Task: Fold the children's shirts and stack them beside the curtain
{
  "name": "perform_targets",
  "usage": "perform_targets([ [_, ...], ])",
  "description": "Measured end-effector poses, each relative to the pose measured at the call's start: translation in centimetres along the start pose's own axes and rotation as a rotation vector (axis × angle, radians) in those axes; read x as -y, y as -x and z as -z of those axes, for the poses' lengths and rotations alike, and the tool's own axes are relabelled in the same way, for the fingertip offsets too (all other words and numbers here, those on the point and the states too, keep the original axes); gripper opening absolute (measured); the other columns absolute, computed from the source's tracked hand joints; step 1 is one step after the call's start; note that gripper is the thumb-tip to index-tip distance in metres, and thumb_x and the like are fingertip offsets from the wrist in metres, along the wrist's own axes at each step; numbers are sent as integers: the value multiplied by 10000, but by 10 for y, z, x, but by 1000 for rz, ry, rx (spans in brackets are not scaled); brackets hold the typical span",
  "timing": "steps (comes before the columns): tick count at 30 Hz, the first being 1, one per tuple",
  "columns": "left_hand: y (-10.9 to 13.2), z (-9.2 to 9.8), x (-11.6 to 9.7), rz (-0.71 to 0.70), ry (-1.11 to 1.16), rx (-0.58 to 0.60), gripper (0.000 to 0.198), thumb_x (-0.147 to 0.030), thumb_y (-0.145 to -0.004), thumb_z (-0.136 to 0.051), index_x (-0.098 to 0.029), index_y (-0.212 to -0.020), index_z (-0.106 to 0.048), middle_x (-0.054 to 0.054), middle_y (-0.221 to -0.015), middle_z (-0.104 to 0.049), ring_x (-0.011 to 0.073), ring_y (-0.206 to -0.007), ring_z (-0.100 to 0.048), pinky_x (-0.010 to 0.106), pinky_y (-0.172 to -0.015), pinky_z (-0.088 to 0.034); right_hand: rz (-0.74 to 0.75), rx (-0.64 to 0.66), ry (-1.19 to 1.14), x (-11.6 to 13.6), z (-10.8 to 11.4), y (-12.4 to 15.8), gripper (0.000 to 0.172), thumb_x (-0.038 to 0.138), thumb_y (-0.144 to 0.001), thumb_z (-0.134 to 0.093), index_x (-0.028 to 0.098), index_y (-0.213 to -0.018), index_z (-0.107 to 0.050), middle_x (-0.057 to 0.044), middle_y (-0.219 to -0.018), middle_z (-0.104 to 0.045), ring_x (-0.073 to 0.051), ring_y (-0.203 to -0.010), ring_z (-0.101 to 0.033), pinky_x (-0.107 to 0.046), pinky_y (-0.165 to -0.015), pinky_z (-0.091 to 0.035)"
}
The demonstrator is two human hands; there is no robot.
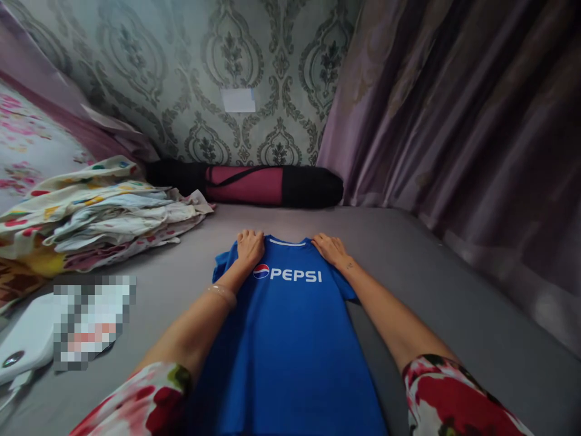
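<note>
A blue T-shirt (pixel 299 339) with a PEPSI print lies spread out, front side up, its collar pointing away from me. My left hand (pixel 250 247) is closed on its left shoulder, fingers curled over the cloth. At the opposite shoulder, my right hand (pixel 330 248) pinches the fabric beside the collar. The fingertips of both hands are partly hidden. Past my left wrist, one sleeve sticks out in folds; the other sleeve lies under my right forearm.
A grey sheet (pixel 381 236) covers the surface. Piled patterned cloths (pixel 122 212) lie at left. Near me are a white device (pixel 31 339) with a cable and a blurred-out item (pixel 97 321). A black and maroon roll bag (pixel 245 184) lies along the wall; purple curtains (pixel 408 121) hang at right.
</note>
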State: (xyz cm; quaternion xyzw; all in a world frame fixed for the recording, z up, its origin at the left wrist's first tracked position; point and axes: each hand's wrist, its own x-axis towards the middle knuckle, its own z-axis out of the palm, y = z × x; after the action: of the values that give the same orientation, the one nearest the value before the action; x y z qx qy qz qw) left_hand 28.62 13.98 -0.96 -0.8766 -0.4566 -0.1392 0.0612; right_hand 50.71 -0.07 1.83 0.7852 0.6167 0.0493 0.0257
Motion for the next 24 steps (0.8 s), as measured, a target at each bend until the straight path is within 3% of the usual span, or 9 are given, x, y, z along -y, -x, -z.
perform_targets([
  [6,-31,-6,-1,7,9,18,379,-284,-952,-296,-170,-1053,-643,187,-1044,-615,334,-1040,-473,436,-857,-303,-22,27,-19,-10,-1,-27,373,379,-1019,-263,242,-1186,-568,-94,-1211,-592,-224,-1033,-615,-338,-841,-437],
  [14,-62,-19,-3,10,-34,-82,385,-265,-945,-287,-144,-1038,-640,199,-1038,-616,345,-1030,-496,431,-836,-311,-60,25,-62,-14,-1,-60,370,308,-1022,-248,192,-1217,-540,-144,-1262,-570,-242,-1087,-594,-348,-866,-416],
  [20,-77,-24,-2,84,45,120,364,-274,-927,-320,-131,-1077,-619,211,-1082,-656,340,-1056,-559,448,-865,-320,-107,76,-119,-14,-7,-70,333,299,-1006,-306,186,-1194,-556,-132,-1199,-625,-241,-1093,-592,-331,-854,-422],
  [24,-88,-17,6,119,114,274,434,-474,-913,-358,-159,-995,-644,181,-1047,-688,351,-1031,-593,459,-868,-338,-152,76,-169,-7,-7,-74,378,430,-982,-354,180,-1167,-568,-135,-1227,-608,-254,-1131,-561,-332,-875,-419],
])
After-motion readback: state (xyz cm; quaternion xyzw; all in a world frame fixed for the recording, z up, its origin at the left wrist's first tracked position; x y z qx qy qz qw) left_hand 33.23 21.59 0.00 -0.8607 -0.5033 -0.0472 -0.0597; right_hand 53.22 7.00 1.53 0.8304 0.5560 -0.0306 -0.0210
